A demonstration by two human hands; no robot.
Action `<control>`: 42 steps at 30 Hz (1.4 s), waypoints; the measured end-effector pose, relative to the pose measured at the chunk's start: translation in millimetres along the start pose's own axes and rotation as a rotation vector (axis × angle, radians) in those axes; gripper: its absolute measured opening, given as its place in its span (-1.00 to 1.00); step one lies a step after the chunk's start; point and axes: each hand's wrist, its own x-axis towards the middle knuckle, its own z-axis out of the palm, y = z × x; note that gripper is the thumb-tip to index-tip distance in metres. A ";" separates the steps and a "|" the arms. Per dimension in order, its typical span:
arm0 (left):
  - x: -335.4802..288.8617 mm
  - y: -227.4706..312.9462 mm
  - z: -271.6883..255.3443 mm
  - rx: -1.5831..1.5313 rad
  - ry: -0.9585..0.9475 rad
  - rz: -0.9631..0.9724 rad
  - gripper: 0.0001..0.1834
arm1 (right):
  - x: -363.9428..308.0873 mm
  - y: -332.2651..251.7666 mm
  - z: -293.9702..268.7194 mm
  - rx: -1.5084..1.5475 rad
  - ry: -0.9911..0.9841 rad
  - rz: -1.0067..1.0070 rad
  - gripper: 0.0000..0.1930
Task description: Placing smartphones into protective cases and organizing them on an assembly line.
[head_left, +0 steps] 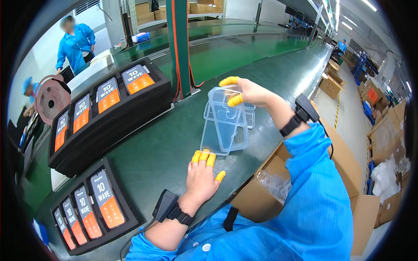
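Note:
Several clear plastic phone cases (238,138) lie overlapping on the dark green bench top. My right hand (252,92) pinches the far end of the top clear phone case (217,99) between thumb and fingers, lifting it at a tilt. At the near end of the cases, my left hand (201,178) lies with fingers stretched out and thumb apart, its fingertips at their edge. Yellow finger cots cover fingertips on both hands. To the left, a black foam tray (129,222) holds several phones (104,198) with grey and orange fronts.
A taller black foam block (102,147) with more phones stands behind the tray. A green post (182,52) with orange cables rises from the bench. An open cardboard box (257,204) sits by my right side. Co-workers in blue (76,45) and a fan (51,99) are at far left.

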 end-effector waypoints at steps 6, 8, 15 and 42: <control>1.9 -4.4 -2.1 -0.187 0.031 0.001 -0.56 | 48.8 -32.4 0.4 -0.278 -0.438 -0.014 -0.25; 6.6 -8.1 -3.9 -0.360 -0.002 0.003 -0.62 | 62.4 -41.9 0.3 -0.363 -0.525 0.007 -0.25; 11.7 3.8 -14.2 -0.180 0.163 0.114 -0.61 | 92.2 -4.5 48.6 -0.510 -0.548 -0.137 0.08; 8.7 -7.8 -5.2 -0.513 0.685 -0.021 -0.85 | 65.7 19.9 54.1 -0.254 -0.583 0.333 0.00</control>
